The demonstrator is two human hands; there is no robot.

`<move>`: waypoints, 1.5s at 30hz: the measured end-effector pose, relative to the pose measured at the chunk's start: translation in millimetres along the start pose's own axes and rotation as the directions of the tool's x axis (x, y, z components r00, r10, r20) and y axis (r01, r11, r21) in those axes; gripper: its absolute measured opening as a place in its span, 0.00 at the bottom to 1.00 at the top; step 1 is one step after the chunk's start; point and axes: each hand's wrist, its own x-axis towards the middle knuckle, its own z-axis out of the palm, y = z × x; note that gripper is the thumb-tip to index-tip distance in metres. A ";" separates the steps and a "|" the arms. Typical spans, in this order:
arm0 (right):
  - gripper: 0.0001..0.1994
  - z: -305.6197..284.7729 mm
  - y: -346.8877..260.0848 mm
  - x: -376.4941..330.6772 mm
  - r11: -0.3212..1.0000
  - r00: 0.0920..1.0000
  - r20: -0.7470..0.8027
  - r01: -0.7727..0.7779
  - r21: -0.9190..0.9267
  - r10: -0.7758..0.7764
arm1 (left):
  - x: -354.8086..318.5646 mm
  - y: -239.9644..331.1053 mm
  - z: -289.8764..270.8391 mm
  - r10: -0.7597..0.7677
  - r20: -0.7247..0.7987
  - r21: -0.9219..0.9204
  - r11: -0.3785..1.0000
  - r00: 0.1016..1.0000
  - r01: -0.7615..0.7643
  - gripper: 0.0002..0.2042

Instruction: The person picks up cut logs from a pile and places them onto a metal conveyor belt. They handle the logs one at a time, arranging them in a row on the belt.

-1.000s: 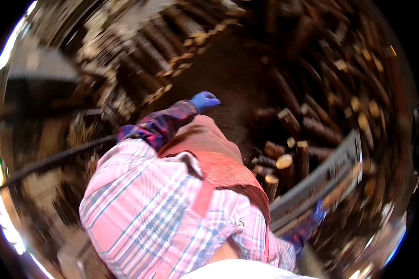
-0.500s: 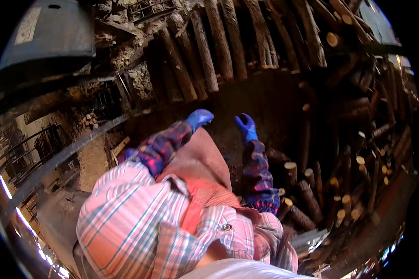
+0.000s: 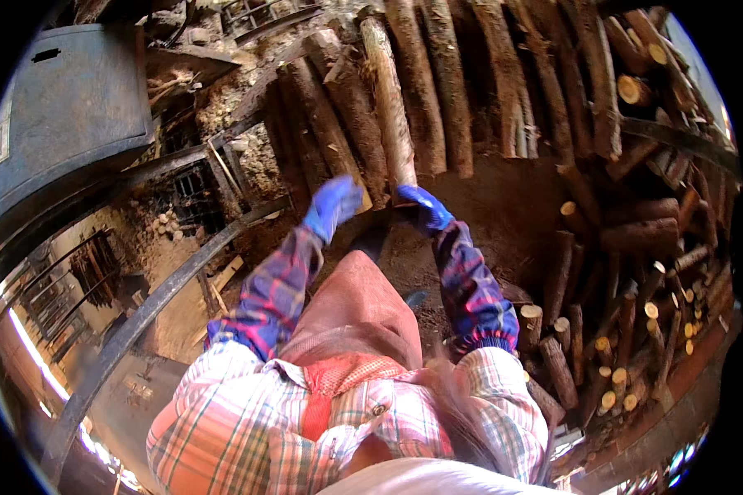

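Note:
Both of my hands wear blue gloves, below patterned dark sleeves. My left hand [image 3: 333,208] is open, its fingers stretched toward the near end of a brown log [image 3: 330,124]; I cannot tell whether it touches the wood. My right hand [image 3: 425,208] has its fingers closed over the near end of a paler log [image 3: 388,103], which slants away from me in a row of logs. The underside of that grip is hidden. A reddish-brown apron [image 3: 355,301] hangs between my forearms.
More barked logs [image 3: 450,91] lie side by side at the far side. Several short cut logs [image 3: 557,371] stand and lean at the right. A curved metal bar [image 3: 157,305] runs along the left, below a blue-grey metal cabinet [image 3: 82,99].
My right hand has gone from open in mid-air to closing on the paler log's end. My left hand has shifted slightly left, and the log row appears nearer as the view moved.

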 end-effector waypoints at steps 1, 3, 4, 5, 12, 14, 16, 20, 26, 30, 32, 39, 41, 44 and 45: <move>0.34 28.1 -25.4 -39.2 0.959 0.993 0.113 -0.065 0.275 0.034 | 4.8 15.0 12.1 0.069 0.061 -0.148 0.987 0.996 -0.059 0.24; 0.35 65.3 -38.4 -110.8 0.839 0.959 0.273 -0.093 0.536 -0.069 | 4.2 45.9 49.7 0.129 0.189 -0.311 0.948 0.974 -0.066 0.27; 0.37 78.6 -32.3 -145.0 0.839 0.936 0.318 -0.051 0.541 -0.148 | -2.1 52.6 73.8 0.113 0.254 -0.335 0.942 0.961 -0.023 0.31; 0.38 95.1 -18.7 -175.7 0.833 0.955 0.258 -0.021 0.552 -0.147 | -14.4 55.8 102.2 0.047 0.234 -0.246 0.969 0.971 0.013 0.34; 0.30 67.3 169.8 -316.4 0.788 0.920 0.024 0.321 0.525 -0.391 | -100.8 -78.5 232.7 -0.094 0.586 0.072 0.995 0.805 0.063 0.25; 0.29 55.8 207.1 -355.8 0.867 0.848 -0.309 0.484 0.119 -0.431 | -124.4 -136.0 259.5 -0.192 0.587 0.297 0.955 0.787 0.011 0.22; 0.31 33.5 226.8 -413.5 0.792 0.525 -0.644 0.101 -0.602 -0.557 | -170.1 -172.9 293.7 -0.106 0.698 0.408 0.872 0.708 -0.271 0.18; 0.40 72.6 236.6 -565.6 0.450 -0.499 -0.234 -0.372 -0.812 -0.835 | -247.0 -224.4 340.0 -0.132 0.960 0.265 0.158 0.246 -0.951 0.22; 0.46 104.4 339.3 -686.6 0.137 0.090 -0.441 -0.880 -0.456 -0.893 | -359.8 -278.0 375.2 -0.661 0.732 -0.412 -0.236 -0.165 -0.880 0.25; 0.43 118.9 387.8 -689.1 0.434 0.152 -0.707 -0.696 -0.573 -0.690 | -422.4 -317.6 402.5 -0.862 0.490 -0.558 -0.193 -0.132 -0.807 0.26; 0.40 130.5 400.6 -689.1 0.476 0.152 -0.822 -0.752 -0.456 -0.549 | -436.6 -336.9 413.8 -0.909 0.382 -0.669 -0.147 -0.167 -0.728 0.24; 0.45 100.9 461.2 -637.9 0.710 -0.262 -0.688 -0.478 -0.516 -0.676 | -508.3 -398.2 448.3 -0.989 0.148 -0.877 -0.137 0.013 -0.461 0.16; 0.44 82.1 483.9 -641.1 0.678 -0.509 -0.490 -0.297 -0.672 -0.708 | -543.4 -419.3 451.1 -0.916 0.192 -0.959 -0.099 -0.352 -0.266 0.19; 0.42 66.7 502.4 -698.3 0.721 -0.708 -0.487 -0.044 -0.692 -0.511 | -605.7 -423.4 455.3 -0.429 0.433 -0.887 -0.048 -0.792 -0.459 0.23; 0.41 56.2 499.1 -726.0 0.702 -0.752 -0.484 0.041 -0.711 -0.446 | -602.2 -420.4 455.9 -0.362 0.510 -0.837 0.003 -0.780 -0.548 0.22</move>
